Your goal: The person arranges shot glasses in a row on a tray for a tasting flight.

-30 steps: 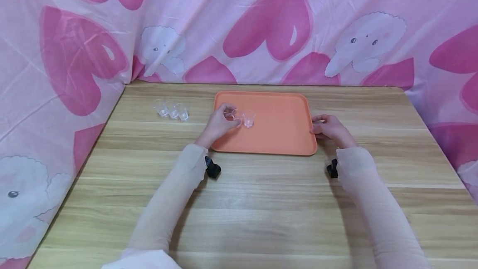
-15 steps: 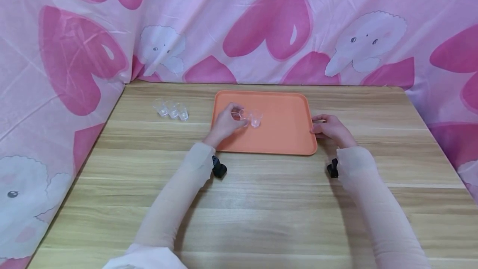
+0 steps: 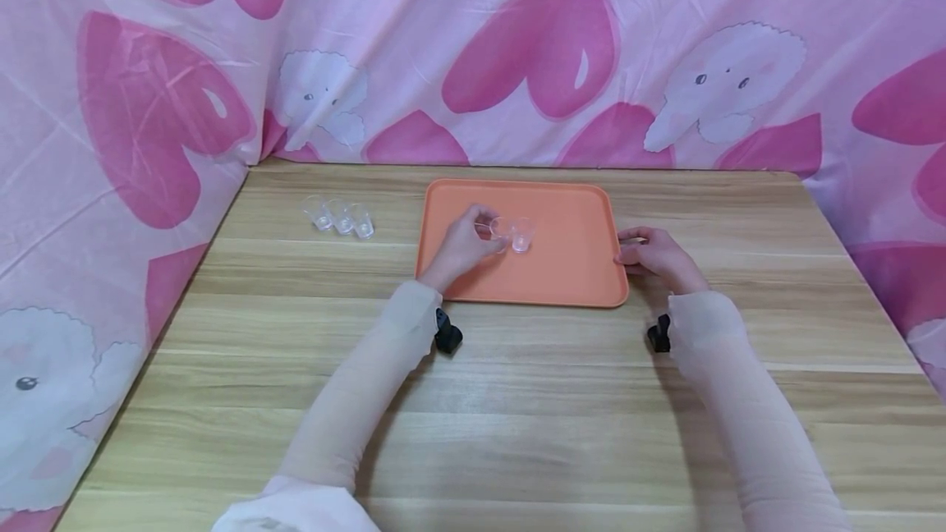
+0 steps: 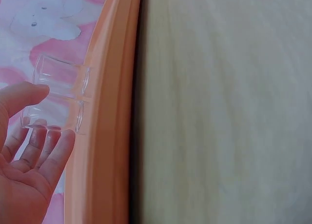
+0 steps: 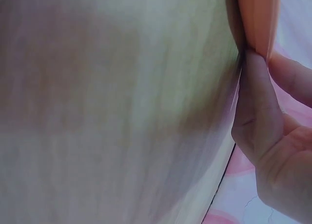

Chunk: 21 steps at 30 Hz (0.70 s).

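An orange tray [image 3: 550, 277] lies on the table. Over its left half my left hand [image 3: 462, 245] has thumb and fingers around a small clear cup [image 4: 51, 112]. A second clear cup [image 3: 522, 236] stands upright right beside it, so close that they seem to touch. In the left wrist view both cups appear at tray level, the held one nearer the fingers [image 4: 58, 155]. My right hand [image 3: 656, 256] holds the tray's right rim; in the right wrist view the fingers and thumb pinch the tray edge [image 5: 258, 19].
On the wooden table [image 3: 517, 417], left of the tray, a row of 3 clear cups [image 3: 342, 218] stands close together, slightly tilted-looking. A pink patterned curtain [image 3: 414, 48] rises behind the table's back edge and along its sides.
My left hand has moved right across the tray, and the two cups at it have shifted right along with it. The right hand, the tray and the row of cups have stayed put.
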Tool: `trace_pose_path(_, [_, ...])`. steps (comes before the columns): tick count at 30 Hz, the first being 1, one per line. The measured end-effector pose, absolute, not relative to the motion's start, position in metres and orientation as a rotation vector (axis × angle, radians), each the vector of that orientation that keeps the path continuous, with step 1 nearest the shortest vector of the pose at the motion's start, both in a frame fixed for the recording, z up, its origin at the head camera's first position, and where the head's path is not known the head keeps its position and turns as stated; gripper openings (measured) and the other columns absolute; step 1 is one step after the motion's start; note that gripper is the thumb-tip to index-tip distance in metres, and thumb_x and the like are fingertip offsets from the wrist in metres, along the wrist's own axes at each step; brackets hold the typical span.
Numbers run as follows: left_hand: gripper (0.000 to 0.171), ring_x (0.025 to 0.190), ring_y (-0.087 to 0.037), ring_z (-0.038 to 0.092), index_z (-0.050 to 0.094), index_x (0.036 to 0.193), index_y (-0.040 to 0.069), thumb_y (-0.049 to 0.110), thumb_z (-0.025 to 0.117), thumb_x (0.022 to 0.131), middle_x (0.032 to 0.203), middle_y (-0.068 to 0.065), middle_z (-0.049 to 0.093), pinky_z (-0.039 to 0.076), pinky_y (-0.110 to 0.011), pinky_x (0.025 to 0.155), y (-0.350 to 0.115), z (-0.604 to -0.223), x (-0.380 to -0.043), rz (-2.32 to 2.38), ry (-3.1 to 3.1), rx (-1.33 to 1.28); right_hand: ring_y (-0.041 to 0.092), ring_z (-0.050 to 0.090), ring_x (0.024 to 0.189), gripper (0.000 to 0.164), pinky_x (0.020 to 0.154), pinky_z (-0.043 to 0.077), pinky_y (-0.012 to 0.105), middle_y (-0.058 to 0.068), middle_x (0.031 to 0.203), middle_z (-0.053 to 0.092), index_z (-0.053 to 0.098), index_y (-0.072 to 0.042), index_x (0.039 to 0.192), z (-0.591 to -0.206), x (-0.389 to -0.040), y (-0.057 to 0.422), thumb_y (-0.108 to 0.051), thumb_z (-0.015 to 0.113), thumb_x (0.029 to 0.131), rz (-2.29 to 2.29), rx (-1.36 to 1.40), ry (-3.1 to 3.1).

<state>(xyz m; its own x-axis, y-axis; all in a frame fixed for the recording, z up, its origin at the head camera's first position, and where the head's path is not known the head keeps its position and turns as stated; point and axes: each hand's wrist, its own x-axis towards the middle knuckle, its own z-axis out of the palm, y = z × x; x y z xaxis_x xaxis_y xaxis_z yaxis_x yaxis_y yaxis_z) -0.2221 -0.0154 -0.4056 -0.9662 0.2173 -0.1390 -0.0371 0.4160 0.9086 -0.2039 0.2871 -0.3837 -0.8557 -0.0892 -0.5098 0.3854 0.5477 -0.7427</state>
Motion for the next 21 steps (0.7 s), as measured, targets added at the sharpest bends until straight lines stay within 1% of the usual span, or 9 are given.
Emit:
trace_pose_path(3, [0.046,0.113,-0.023,0.057,0.05,0.123,0.008,0.014,0.072,0.084,0.12,-0.009,0.059,0.054,-0.033,0.093,-0.011,-0.405,-0.222,1.572,2.438,0.156,-0.006,0.06,0.075,0.055,0.08,0.057,0.018,0.004,0.108,0.06,0.031,0.008,0.141,-0.383,-0.204,0.287,-0.011,0.053,0.094,-1.286,0.249,2.277])
trace_pose_path(5, [0.046,0.113,-0.023,0.057,0.05,0.124,0.008,0.014,0.072,0.084,0.12,-0.009,0.059,0.053,-0.033,0.093,-0.009,-0.405,-0.221,1.572,2.437,0.153,-0.006,0.06,0.074,0.055,0.078,0.057,0.016,0.003,0.106,0.06,0.03,0.008,0.141,-0.384,-0.204,0.288,-0.01,0.053,0.094,-1.296,0.257,2.27])
trace_pose_path(8, [0.046,0.113,-0.023,0.057,0.05,0.124,0.008,0.013,0.072,0.084,0.12,-0.009,0.058,0.053,-0.033,0.094,-0.005,-0.406,-0.221,1.577,2.437,0.157,-0.006,0.06,0.075,0.055,0.079,0.057,0.017,0.007,0.112,0.059,0.03,0.007,0.142,-0.384,-0.204,0.288,-0.01,0.053,0.094,-1.291,0.262,2.271])
trace_pose_path(11, [0.046,0.113,-0.023,0.057,0.05,0.124,0.008,0.013,0.072,0.084,0.12,-0.009,0.058,0.053,-0.032,0.095,-0.001,-0.407,-0.222,1.58,2.434,0.16,-0.005,0.06,0.076,0.055,0.084,0.057,0.02,0.015,0.123,0.055,0.03,0.006,0.142,-0.384,-0.205,0.287,-0.011,0.053,0.095,-1.277,0.265,2.269])
trace_pose_path(13, [0.046,0.114,-0.023,0.057,0.05,0.124,0.009,0.014,0.072,0.084,0.121,-0.009,0.058,0.052,-0.033,0.096,0.0,-0.407,-0.222,1.578,2.433,0.164,-0.005,0.06,0.077,0.056,0.088,0.057,0.023,0.018,0.127,0.051,0.029,0.006,0.143,-0.384,-0.205,0.286,-0.011,0.052,0.095,-1.268,0.262,2.268])
trace_pose_path(16, [0.045,0.114,-0.022,0.056,0.05,0.125,0.01,0.014,0.071,0.085,0.122,-0.008,0.058,0.052,-0.032,0.097,0.002,-0.407,-0.221,1.575,2.432,0.163,-0.005,0.06,0.078,0.056,0.089,0.056,0.024,0.019,0.128,0.051,0.028,0.006,0.143,-0.384,-0.205,0.286,-0.011,0.053,0.095,-1.27,0.256,2.264])
trace_pose_path(21, [0.045,0.115,-0.021,0.056,0.05,0.125,0.011,0.015,0.071,0.085,0.122,-0.007,0.057,0.052,-0.032,0.097,0.004,-0.406,-0.221,1.572,2.427,0.159,-0.005,0.06,0.077,0.056,0.083,0.057,0.019,0.016,0.123,0.054,0.028,0.007,0.142,-0.384,-0.205,0.286,-0.009,0.052,0.095,-1.29,0.248,2.259])
